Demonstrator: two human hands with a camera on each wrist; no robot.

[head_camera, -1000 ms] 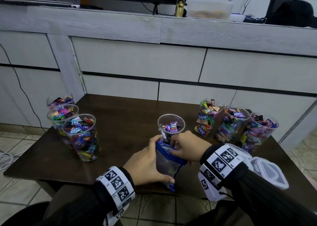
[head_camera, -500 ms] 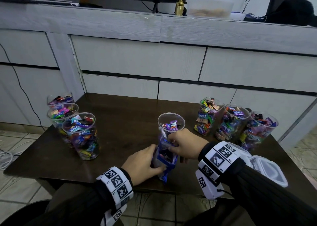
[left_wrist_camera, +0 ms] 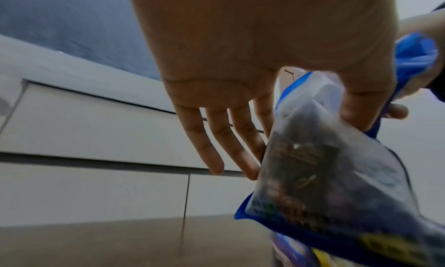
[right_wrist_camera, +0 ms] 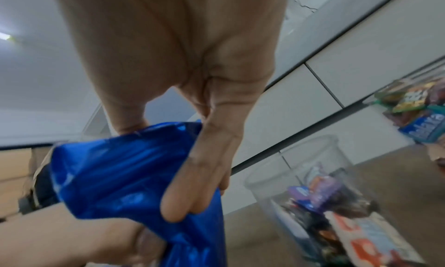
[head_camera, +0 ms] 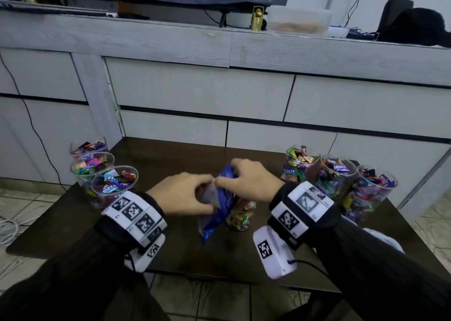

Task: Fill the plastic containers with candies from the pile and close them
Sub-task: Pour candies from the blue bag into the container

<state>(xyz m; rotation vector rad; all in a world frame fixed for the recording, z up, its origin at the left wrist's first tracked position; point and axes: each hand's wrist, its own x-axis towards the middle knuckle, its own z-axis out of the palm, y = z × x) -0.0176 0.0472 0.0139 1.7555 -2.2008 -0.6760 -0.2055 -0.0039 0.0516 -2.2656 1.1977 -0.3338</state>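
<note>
A shiny blue plastic candy bag with a clear window [head_camera: 220, 207] is held upright above the dark brown wooden counter [head_camera: 175, 154], near its front middle. The bag's top edge is pinched by the left hand [head_camera: 181, 195] between thumb and forefinger, the remaining fingers [left_wrist_camera: 211, 147] being seen straight and spread in the left wrist view. The upper part of the bag [right_wrist_camera: 125, 176] is gripped by the right hand [head_camera: 246, 181], with fingers [right_wrist_camera: 192, 185] curled over the blue film and the thumb pressed against its far side. Dark wrapped candies are made out through the bag's clear panel [left_wrist_camera: 320, 176]; their kind cannot be told. Just behind the bag and to its right, an open clear plastic cup-shaped container [head_camera: 240, 217] stands on the counter, partly filled with wrapped candies [right_wrist_camera: 320, 200] and largely hidden by the bag in the head view. Left of the bag, at the counter's left edge, three clear plastic cups filled with mixed wrapped candies [head_camera: 114, 184] are grouped close together. Right of the bag, three more filled clear cups [head_camera: 334, 176] stand in a row. A white plastic lid [head_camera: 388, 241] is partly seen behind the right sleeve. Behind the counter, a pale grey wood-grain cabinet with drawer fronts [head_camera: 200, 91] is noted.
</note>
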